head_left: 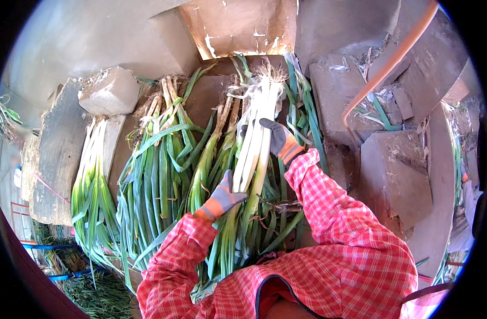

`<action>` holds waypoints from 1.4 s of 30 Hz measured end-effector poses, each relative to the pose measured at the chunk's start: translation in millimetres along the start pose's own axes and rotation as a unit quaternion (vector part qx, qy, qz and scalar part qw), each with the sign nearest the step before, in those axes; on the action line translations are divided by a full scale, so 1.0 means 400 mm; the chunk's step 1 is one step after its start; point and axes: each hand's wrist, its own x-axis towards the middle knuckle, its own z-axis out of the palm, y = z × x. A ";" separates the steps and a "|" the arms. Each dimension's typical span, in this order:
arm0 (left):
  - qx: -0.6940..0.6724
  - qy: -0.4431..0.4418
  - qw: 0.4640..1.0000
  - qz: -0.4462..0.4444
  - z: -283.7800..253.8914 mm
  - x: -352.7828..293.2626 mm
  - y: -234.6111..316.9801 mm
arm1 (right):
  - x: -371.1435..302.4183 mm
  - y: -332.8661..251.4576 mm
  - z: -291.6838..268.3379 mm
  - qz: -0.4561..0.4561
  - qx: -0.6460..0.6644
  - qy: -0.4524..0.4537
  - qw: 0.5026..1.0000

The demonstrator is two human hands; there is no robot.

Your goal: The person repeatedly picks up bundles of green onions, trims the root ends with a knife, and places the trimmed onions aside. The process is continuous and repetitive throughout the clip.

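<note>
I hold a bunch of leeks (257, 125) with bright white shafts, shaggy roots at the far end and green leaves hanging toward me. My left hand (222, 198), in a grey and orange glove, is closed round the bunch low down, where white turns to green. Higher up the shafts, my right hand (282, 141) grips them from the right side, its fingertips partly hidden behind. Under and beside this bunch lie more leeks (161, 154) with brownish, dirty roots. Over to the left, a separate group of clean white leeks (94, 151) leans with leaves toward me.
A pale block (109, 91) sits at the far left by a worn wooden board (55, 170). At the right are brown blocks (397, 181) and an orange hose or bar (389, 64). Cut greens (97, 295) lie at the lower left. Another person's sleeve (461, 223) shows at the right edge.
</note>
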 end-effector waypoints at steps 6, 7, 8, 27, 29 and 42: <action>-0.312 -0.201 0.927 -0.050 0.003 0.099 0.052 | -0.021 0.015 0.114 0.019 -0.019 -0.004 1.000; -0.328 -0.185 0.924 -0.063 0.012 0.082 0.060 | -0.030 0.009 0.125 -0.022 -0.041 0.022 0.999; -0.343 -0.184 0.919 -0.070 0.027 0.075 0.098 | -0.002 -0.021 0.069 -0.049 -0.046 0.055 0.996; -0.334 -0.174 0.923 -0.076 -0.077 -0.168 0.159 | 0.265 -0.496 -0.010 -0.105 -0.927 0.270 0.240; -0.350 -0.147 0.922 -0.076 -0.106 -0.221 0.101 | 0.237 -0.531 0.033 -0.066 -0.931 0.269 0.239; -0.433 -0.254 0.855 -0.129 -0.066 -0.161 0.073 | 0.327 0.000 0.036 0.006 -0.926 -0.082 0.369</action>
